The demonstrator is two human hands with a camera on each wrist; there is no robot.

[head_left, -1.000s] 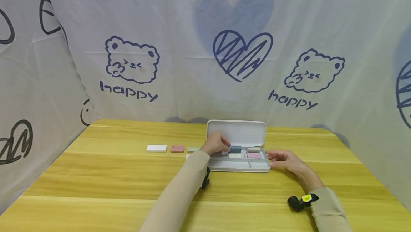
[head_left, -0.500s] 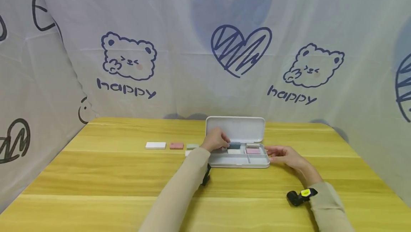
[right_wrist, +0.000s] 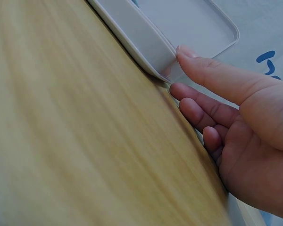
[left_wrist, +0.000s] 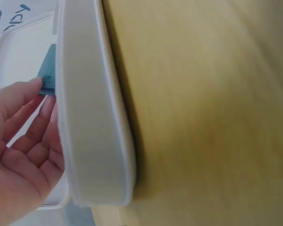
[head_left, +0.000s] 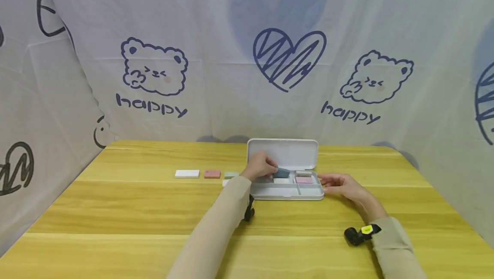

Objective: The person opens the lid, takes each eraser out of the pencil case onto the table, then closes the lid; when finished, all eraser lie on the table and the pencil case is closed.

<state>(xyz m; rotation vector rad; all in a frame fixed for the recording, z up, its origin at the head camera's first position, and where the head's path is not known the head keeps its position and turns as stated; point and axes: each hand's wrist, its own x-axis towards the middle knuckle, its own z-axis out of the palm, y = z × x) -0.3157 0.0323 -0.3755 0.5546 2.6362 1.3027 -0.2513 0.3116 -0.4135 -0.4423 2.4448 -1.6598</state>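
Observation:
A white pencil case (head_left: 274, 190) stands with its lid (head_left: 287, 152) raised on the far side. My left hand (head_left: 260, 166) reaches into its back left part and pinches one end of a blue-grey eraser (head_left: 282, 173), which is tilted. In the left wrist view, thumb and fingertips hold that eraser (left_wrist: 48, 70), and the case's side wall hides part of it. A white eraser (head_left: 281, 181), a pink eraser (head_left: 304, 180) and a pale block (head_left: 303, 173) lie in the case. My right hand (head_left: 341, 184) has its thumb and fingertips against the case's right end.
Left of the case, a white block (head_left: 187, 174), a reddish block (head_left: 212, 174) and a pale green block (head_left: 231, 175) lie in a row on the wooden table (head_left: 127, 210). Another white block (head_left: 225, 182) is partly behind the left sleeve. A printed cloth (head_left: 216, 99) hangs behind.
The blue-grey eraser lay flat in the case before; its end at my left fingers has now lifted and it is tilted. My right hand stays at the case's right end.

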